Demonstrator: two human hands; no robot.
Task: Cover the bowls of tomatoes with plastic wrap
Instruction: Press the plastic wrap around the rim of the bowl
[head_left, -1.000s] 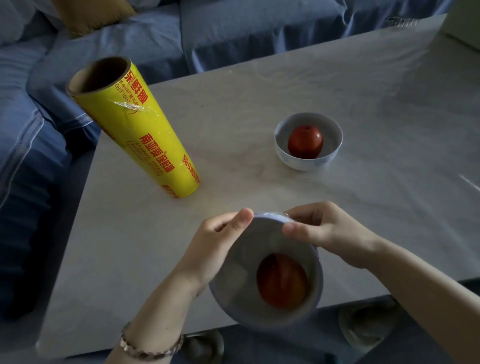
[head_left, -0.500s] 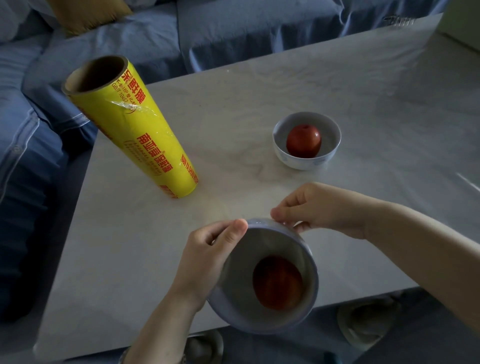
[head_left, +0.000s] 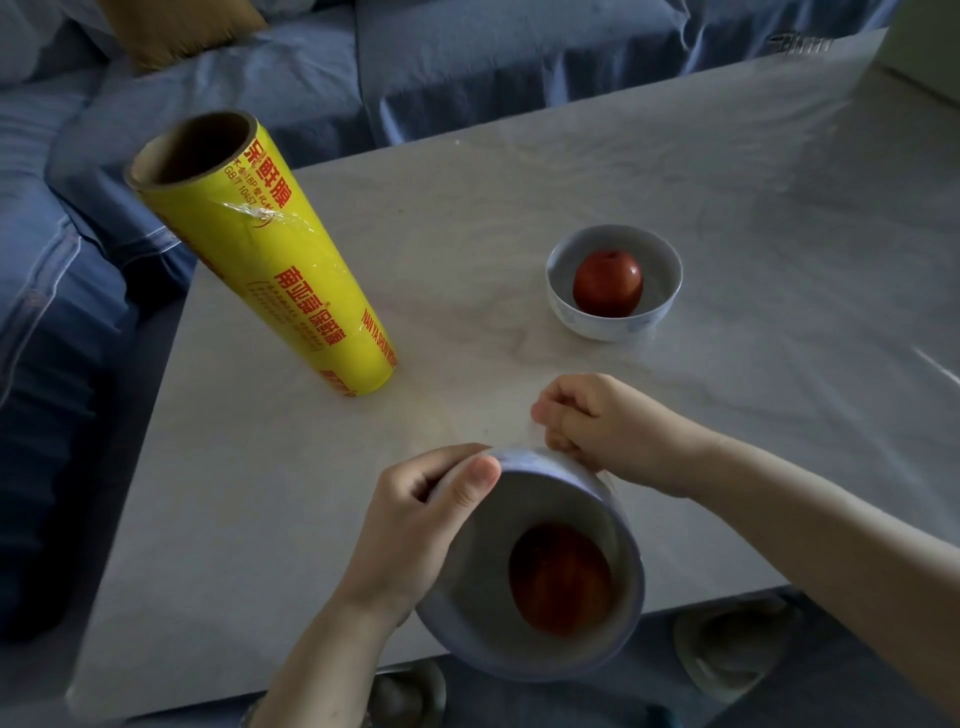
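Observation:
My left hand (head_left: 415, 525) grips the near bowl (head_left: 467, 597) by its left rim, thumb on top, and holds it tilted toward me over the table's front edge. Clear plastic wrap stretches across its mouth, and a red tomato (head_left: 558, 577) shows dimly through the film. My right hand (head_left: 602, 431) is closed behind the bowl's far rim, pinching loose wrap against it. A second white bowl (head_left: 613, 327) stands uncovered on the table farther back, with a red tomato (head_left: 608, 283) in it. The yellow plastic wrap roll (head_left: 270, 260) stands upright at the left.
The pale marble table (head_left: 519, 171) runs to a blue sofa (head_left: 467, 62) behind and at the left, with a mustard cushion (head_left: 176, 26) at the top left. Slippers (head_left: 737, 649) lie on the floor under the near edge.
My right hand has moved from the top of the bowl's rim back behind its far side, fingers closing on the wrap. The left hand and bowl have stayed almost still.

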